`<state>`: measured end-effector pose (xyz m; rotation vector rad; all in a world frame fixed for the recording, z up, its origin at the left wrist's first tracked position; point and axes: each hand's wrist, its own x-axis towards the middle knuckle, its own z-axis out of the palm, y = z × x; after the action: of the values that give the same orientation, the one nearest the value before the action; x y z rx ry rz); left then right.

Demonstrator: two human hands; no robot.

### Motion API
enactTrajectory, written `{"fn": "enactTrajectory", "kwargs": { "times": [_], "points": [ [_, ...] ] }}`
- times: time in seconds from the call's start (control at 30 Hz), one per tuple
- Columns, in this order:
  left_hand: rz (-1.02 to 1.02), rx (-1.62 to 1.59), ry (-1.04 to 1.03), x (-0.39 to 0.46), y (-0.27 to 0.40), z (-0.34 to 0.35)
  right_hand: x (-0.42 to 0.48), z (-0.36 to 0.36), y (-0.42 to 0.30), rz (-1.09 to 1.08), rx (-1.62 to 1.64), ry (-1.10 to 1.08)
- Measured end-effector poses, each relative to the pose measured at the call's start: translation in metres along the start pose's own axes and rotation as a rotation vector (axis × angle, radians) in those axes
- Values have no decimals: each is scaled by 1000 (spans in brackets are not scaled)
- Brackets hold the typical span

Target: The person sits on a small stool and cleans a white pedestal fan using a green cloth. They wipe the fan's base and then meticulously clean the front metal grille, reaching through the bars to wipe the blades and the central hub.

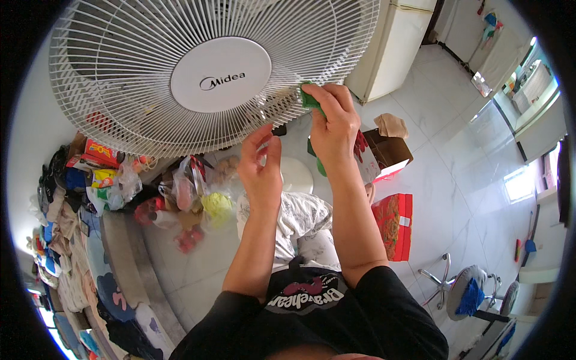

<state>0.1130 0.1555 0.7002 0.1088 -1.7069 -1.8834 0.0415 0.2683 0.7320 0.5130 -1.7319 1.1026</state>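
A white Midea electric fan (pixel 220 74) with a round wire grille fills the upper left of the view. My right hand (pixel 335 112) pinches a green cloth or scouring pad (pixel 310 96) against the lower right rim of the grille. Just below the grille's lower edge is my left hand (pixel 261 164), its fingers bent and apart with nothing between them; whether its fingertips touch the wires is hard to tell. The fan's round white base (pixel 297 175) shows partly on the floor between my forearms.
A white cabinet or refrigerator (pixel 391 54) stands behind the fan. An open cardboard box (pixel 387 150) and a red box (pixel 392 227) are at the right. Plastic bags (pixel 184 184) lie on the left beside a sofa (pixel 126 256) piled with clothes. A wheeled stool (pixel 465 288) stands lower right.
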Motion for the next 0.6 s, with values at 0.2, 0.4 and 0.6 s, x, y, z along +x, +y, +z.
{"fn": "enactTrajectory", "kwargs": {
  "times": [0.2,0.4,0.6],
  "points": [
    [126,83,41,-1,-5,2,-8,-18,4,209,-417,-127],
    [76,8,37,-5,-6,1,-20,-30,9,456,93,-53],
    [16,111,-131,-23,4,2,-24,-46,-6,873,773,-175]
  ]
}}
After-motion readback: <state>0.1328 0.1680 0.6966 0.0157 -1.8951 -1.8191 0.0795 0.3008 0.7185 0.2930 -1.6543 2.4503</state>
